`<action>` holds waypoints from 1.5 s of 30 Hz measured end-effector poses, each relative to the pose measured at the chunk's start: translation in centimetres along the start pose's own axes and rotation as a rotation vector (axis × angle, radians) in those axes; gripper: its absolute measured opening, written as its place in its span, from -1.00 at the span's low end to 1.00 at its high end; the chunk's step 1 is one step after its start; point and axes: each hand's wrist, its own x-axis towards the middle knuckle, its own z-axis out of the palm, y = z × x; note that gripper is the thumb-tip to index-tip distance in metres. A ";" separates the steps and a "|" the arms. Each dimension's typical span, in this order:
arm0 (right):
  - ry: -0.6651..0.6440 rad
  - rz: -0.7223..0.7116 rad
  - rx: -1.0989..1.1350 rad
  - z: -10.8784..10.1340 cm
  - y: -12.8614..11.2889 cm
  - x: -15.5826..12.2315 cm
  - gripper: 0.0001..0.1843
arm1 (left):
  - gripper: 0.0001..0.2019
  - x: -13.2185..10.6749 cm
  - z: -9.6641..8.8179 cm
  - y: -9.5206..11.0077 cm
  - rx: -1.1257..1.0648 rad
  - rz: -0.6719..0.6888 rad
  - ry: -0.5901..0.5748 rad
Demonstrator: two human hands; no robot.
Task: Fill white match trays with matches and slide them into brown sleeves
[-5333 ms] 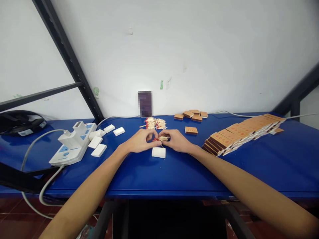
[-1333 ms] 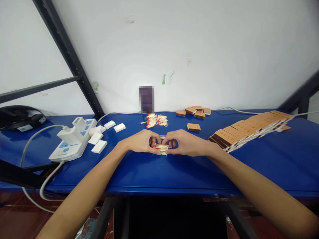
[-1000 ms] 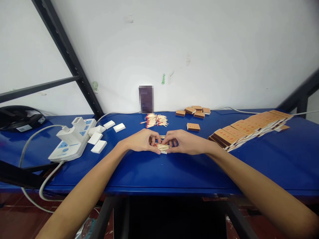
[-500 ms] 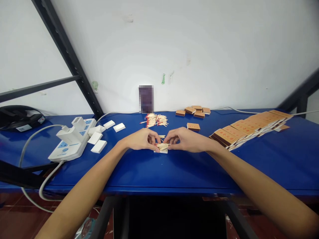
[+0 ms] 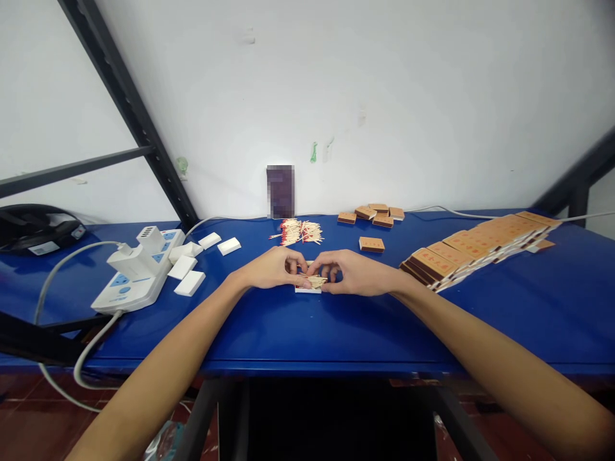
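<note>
Between my two hands, near the middle of the blue table, a bundle of matches [image 5: 318, 280] lies over a small white matchbox tray [image 5: 307, 290]. My left hand [image 5: 276, 267] is closed on the matches from the left, its thumb lying along their near side. From the right, my right hand [image 5: 358, 272] pinches the same bundle, with the index finger reaching over the top and the thumb at the right end. Part of the tray and the match heads are hidden by my fingers. Behind my hands rests a pile of loose red-tipped matches [image 5: 302, 232].
White trays [image 5: 189, 283] lie left beside a power strip [image 5: 144, 282] with cables. One closed matchbox [image 5: 371, 244] sits right of the match pile, several more [image 5: 383, 221] behind it. A long row of matchbox sleeves [image 5: 475, 246] runs along the right. A pixelated dark object [image 5: 281, 192] leans on the wall.
My right fingers have moved left over the matches, and my left thumb now lies farther across them. The bundle sits lower over the tray's near edge. Other things stay in place.
</note>
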 end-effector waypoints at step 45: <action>0.236 -0.037 -0.030 1.7 1.5 0.8 -0.67 | -0.74 0.2 -0.9 -1.2 -0.065 0.072 0.087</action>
